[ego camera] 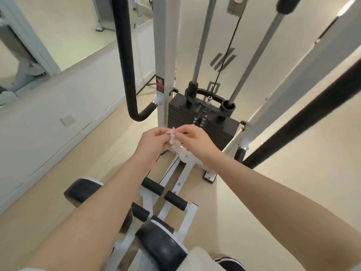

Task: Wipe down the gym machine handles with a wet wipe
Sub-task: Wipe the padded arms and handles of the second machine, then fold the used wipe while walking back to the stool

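A small crumpled white wet wipe [174, 141] is pinched between both of my hands in the middle of the view, above the machine's base. My left hand [154, 142] grips its left side, my right hand [195, 141] its right side. A black padded handle [125, 61] curves down on the left of the white upright post [165, 55]. Another black padded handle [304, 116] slants across on the right. Neither hand touches a handle.
The black weight stack [203, 122] with two steel guide rods [203, 36] and a cable stands behind my hands. Black foam rollers [174, 200] and knee pads [160, 245] sit on the white frame below. A mirror wall [58, 36] runs along the left.
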Demonstrator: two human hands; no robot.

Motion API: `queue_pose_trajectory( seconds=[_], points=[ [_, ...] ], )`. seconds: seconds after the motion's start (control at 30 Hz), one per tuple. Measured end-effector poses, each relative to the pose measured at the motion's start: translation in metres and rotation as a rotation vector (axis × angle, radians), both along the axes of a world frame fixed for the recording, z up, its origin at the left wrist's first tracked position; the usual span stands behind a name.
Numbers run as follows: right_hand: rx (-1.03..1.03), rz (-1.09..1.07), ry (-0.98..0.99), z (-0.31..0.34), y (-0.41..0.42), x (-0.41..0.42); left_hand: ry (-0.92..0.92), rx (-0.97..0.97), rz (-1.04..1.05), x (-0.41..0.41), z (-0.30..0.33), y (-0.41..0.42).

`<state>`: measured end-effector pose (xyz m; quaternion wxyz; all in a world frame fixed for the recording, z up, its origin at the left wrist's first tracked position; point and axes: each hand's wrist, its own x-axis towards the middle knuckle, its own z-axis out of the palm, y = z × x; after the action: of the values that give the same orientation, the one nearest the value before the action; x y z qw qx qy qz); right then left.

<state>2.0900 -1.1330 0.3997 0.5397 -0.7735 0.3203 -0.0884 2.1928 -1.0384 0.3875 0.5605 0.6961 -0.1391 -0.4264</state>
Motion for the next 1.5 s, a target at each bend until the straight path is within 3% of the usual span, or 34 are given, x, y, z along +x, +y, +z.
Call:
queue_pose_trajectory(
  seconds=[0.2, 0.33, 0.43, 0.63, 0.87, 1.1, 1.23, 1.5],
  points=[
    [0.111, -0.097, 0.016, 0.012, -0.005, -0.097, -0.008, 0.129, -0.209, -0.081, 0.025, -0.024],
    [0.1, -0.296, 0.019, 0.008, -0.001, -0.198, -0.091, 0.087, -0.448, -0.173, 0.029, -0.031],
    [0.145, -0.484, -0.013, 0.0, 0.013, -0.304, -0.151, 0.05, -0.68, -0.263, 0.025, -0.036],
    [0.295, -0.915, -0.14, 0.007, 0.091, -0.543, 0.009, -0.023, -1.087, -0.479, 0.018, -0.025],
    [0.371, -1.433, -0.504, 0.019, 0.228, -0.757, -0.089, -0.138, -1.635, -0.72, 0.026, 0.04],
    [0.319, -1.92, -0.631, 0.0, 0.364, -0.873, -0.282, -0.235, -2.169, -0.9, 0.015, 0.118],
    [0.288, -2.173, -0.679, -0.005, 0.419, -0.925, -0.293, -0.314, -2.433, -0.99, 0.012, 0.163],
    [0.248, -2.647, -0.663, -0.006, 0.494, -1.005, -0.317, -0.441, -2.784, -1.137, 0.016, 0.245]
  ],
)
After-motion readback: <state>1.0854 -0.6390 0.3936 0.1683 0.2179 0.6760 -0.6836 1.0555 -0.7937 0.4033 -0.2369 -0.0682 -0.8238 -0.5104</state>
